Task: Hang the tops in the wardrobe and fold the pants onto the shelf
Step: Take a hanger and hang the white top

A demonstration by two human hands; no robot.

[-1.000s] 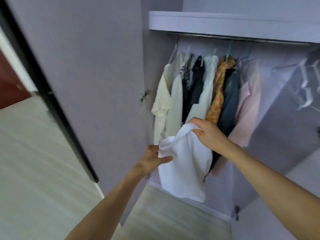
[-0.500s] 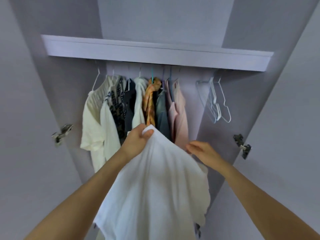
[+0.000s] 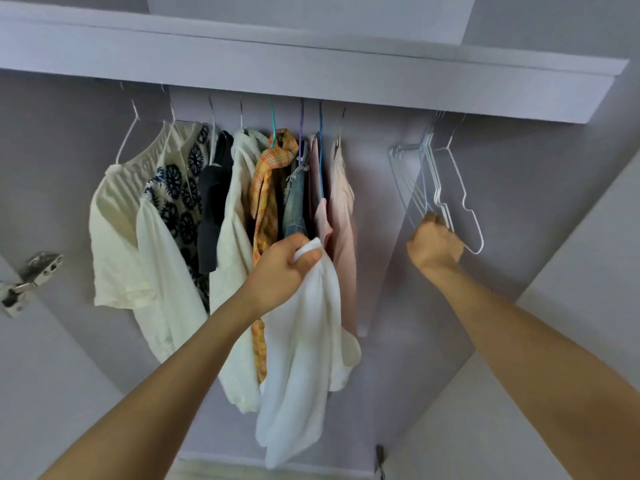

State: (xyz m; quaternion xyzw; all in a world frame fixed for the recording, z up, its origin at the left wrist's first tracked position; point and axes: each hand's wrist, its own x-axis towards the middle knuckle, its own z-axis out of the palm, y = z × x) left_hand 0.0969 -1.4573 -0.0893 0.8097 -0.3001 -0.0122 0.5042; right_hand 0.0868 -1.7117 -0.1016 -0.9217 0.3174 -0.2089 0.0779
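Note:
My left hand [image 3: 284,271] grips the top edge of a white top [image 3: 301,368], which hangs limp below the fist in front of the hung clothes. My right hand [image 3: 434,245] is raised to the right and curls around the lower bar of the empty white wire hangers [image 3: 450,199] on the rail. Several tops hang on the rail under the shelf [image 3: 311,71]: a cream blouse [image 3: 117,244], a blue-patterned one [image 3: 176,195], an orange plaid shirt [image 3: 270,188], a denim piece [image 3: 296,206] and pink tops [image 3: 341,216].
The wardrobe's lilac back wall [image 3: 381,237] shows between the hung clothes and the empty hangers. Open doors flank both sides, with a metal hinge [image 3: 27,282] on the left. Another hinge [image 3: 380,459] sits low at the bottom.
My right hand let go of the white top and rose to the right onto the empty hangers. The top now hangs from my left hand alone. The view tilted up.

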